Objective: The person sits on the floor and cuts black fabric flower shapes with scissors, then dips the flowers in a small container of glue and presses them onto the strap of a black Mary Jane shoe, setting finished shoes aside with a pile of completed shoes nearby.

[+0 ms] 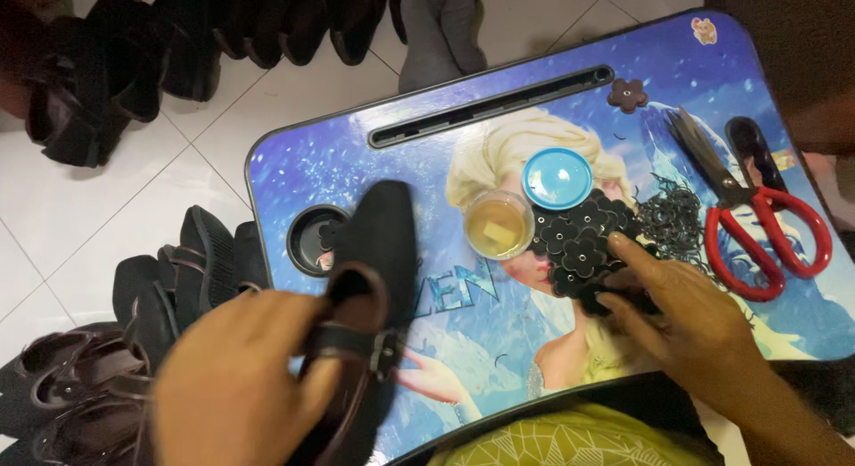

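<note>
My left hand [236, 377] grips a black pointed shoe [374, 252] by its heel and buckled strap, toe pointing away over a blue picture-printed lap table [356, 154]. My right hand [686, 314] rests on a heap of black flower-shaped pieces [579, 239], forefinger stretched onto them. Beside the heap stand a small clear cup of yellowish glue [499, 224] and its blue lid [557, 177].
Red-handled scissors [757, 216] and a pile of small black rings [672, 218] lie at the table's right. One brown flower piece [628, 94] sits near the far slot. Dark shoes lie on the white tile floor at the left [134, 323] and along the back [178, 47].
</note>
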A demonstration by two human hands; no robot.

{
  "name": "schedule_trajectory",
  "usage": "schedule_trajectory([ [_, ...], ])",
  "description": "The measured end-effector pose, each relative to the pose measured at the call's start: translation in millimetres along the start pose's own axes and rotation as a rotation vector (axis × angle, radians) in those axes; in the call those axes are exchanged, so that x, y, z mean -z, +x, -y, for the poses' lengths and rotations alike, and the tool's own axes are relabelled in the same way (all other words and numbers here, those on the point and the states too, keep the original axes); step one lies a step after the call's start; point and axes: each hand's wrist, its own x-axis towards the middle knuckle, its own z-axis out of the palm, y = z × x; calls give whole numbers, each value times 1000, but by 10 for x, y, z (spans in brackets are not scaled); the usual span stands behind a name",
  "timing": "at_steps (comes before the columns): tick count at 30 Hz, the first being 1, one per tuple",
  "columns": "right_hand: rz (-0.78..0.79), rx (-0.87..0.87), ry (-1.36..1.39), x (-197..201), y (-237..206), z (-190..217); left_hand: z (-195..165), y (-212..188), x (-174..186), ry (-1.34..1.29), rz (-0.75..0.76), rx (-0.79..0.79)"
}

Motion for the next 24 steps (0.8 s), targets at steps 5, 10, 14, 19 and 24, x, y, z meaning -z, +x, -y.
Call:
schedule_trajectory([
  [5, 22, 50, -99, 43, 53, -59, 292, -379, -19, -357, 144, 643],
  [10, -80, 227, -247, 52, 110, 3, 321, -655, -670, -1162, -66, 788],
  [14, -158, 269, -281, 59, 114, 57, 95, -721, -1017, -1543, -147, 903],
  [19, -160, -173, 254, 39, -50, 56, -351, -818, -934, -679, -381, 603],
  [24, 72, -451, 912, -103, -48, 62, -909, -633, -861, -809, -222, 622],
])
